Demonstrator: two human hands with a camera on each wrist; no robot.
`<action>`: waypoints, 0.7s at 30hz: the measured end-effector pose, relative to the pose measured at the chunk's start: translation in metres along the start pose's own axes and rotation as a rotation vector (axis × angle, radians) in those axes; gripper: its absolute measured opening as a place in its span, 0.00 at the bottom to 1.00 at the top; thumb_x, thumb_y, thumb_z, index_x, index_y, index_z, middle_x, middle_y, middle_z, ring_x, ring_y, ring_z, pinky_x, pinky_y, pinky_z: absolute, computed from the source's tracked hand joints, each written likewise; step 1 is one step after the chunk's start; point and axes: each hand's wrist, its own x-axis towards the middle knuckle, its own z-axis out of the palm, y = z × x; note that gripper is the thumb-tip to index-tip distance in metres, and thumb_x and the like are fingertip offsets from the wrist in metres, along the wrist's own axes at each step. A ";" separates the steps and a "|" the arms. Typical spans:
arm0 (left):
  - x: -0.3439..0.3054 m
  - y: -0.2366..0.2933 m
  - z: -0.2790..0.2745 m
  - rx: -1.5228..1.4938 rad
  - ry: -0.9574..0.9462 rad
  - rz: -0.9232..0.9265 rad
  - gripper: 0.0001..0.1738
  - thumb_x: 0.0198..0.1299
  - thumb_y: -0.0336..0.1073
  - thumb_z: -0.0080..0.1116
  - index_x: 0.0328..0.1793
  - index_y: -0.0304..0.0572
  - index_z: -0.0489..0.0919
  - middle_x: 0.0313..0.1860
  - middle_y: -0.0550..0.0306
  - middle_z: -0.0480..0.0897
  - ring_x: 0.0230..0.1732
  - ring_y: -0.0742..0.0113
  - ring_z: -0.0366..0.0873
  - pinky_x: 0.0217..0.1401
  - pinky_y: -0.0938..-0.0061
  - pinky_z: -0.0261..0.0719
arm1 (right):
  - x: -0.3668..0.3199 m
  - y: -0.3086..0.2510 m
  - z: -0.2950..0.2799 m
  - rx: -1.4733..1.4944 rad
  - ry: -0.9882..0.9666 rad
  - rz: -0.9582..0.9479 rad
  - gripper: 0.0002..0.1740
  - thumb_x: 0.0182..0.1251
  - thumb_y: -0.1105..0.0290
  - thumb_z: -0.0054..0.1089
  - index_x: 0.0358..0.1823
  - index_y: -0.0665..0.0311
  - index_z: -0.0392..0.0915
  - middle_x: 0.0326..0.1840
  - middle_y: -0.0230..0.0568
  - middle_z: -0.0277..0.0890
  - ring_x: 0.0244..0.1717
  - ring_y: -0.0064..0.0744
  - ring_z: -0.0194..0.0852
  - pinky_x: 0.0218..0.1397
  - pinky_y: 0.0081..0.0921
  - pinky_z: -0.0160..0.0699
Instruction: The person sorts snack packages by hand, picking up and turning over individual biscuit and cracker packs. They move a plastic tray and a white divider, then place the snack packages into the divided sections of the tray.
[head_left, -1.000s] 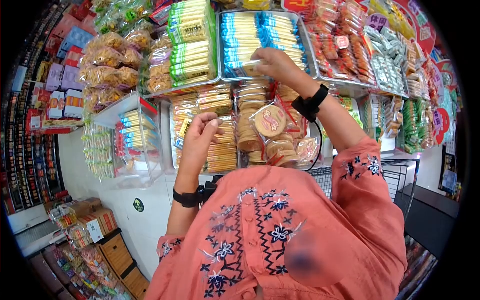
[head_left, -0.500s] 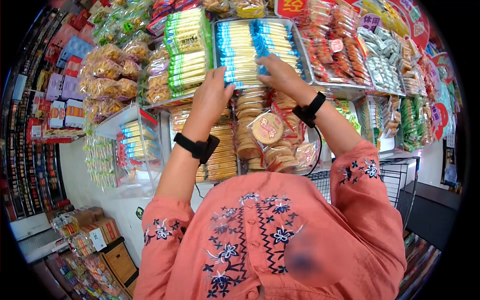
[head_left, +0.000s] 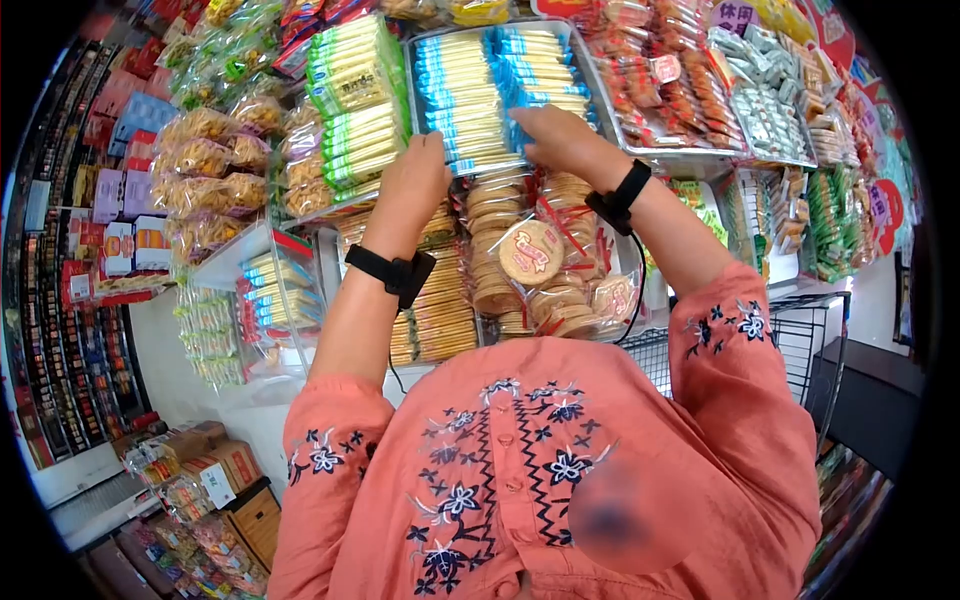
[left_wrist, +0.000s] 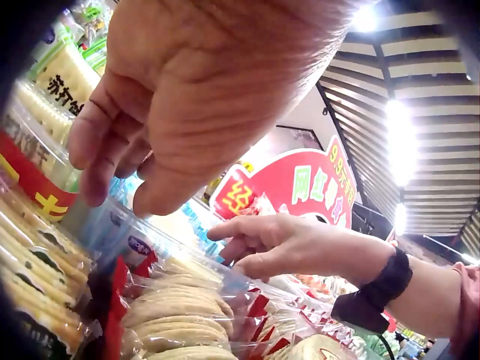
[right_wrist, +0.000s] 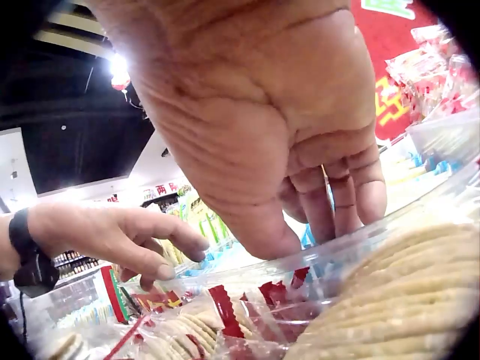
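A clear tray holds two columns of blue-and-cream wrapped biscuit packets. My left hand is at the tray's front left corner, fingertips beside the left column. In the left wrist view that hand has loosely bent fingers, thumb apart, and nothing visible between them. My right hand reaches over the front of the right column, its fingertips at the packets. The right wrist view shows this hand with fingers extending down past the tray's clear front rim, thumb near the rim.
Bagged round biscuits lie in a bin below the tray, beside bagged stick snacks. Green packets stand to the left, red-wrapped snacks to the right. A black wire cart stands by my right elbow.
My left hand has risen from over the stick snacks to the tray's front left. My right hand, earlier by a packet at the front middle, has shifted slightly right, over the right column.
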 end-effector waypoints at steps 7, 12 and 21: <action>0.001 -0.001 0.002 -0.029 0.062 0.015 0.28 0.65 0.37 0.64 0.70 0.38 0.72 0.59 0.40 0.79 0.56 0.36 0.81 0.55 0.49 0.82 | 0.012 -0.004 0.003 -0.084 -0.003 0.022 0.19 0.62 0.69 0.64 0.54 0.65 0.76 0.38 0.56 0.84 0.44 0.60 0.83 0.46 0.53 0.80; 0.006 -0.003 0.005 -0.030 0.076 0.008 0.27 0.65 0.38 0.62 0.69 0.38 0.73 0.58 0.40 0.79 0.55 0.37 0.81 0.55 0.49 0.82 | 0.015 -0.004 0.005 -0.119 0.010 0.003 0.13 0.63 0.69 0.64 0.47 0.64 0.78 0.35 0.54 0.84 0.41 0.59 0.83 0.44 0.53 0.80; 0.006 -0.002 0.010 -0.011 0.170 0.048 0.17 0.63 0.35 0.62 0.56 0.36 0.76 0.51 0.40 0.79 0.47 0.36 0.83 0.47 0.49 0.85 | 0.017 0.005 0.011 -0.026 0.056 -0.035 0.12 0.64 0.68 0.61 0.49 0.60 0.80 0.34 0.50 0.84 0.38 0.59 0.83 0.41 0.51 0.80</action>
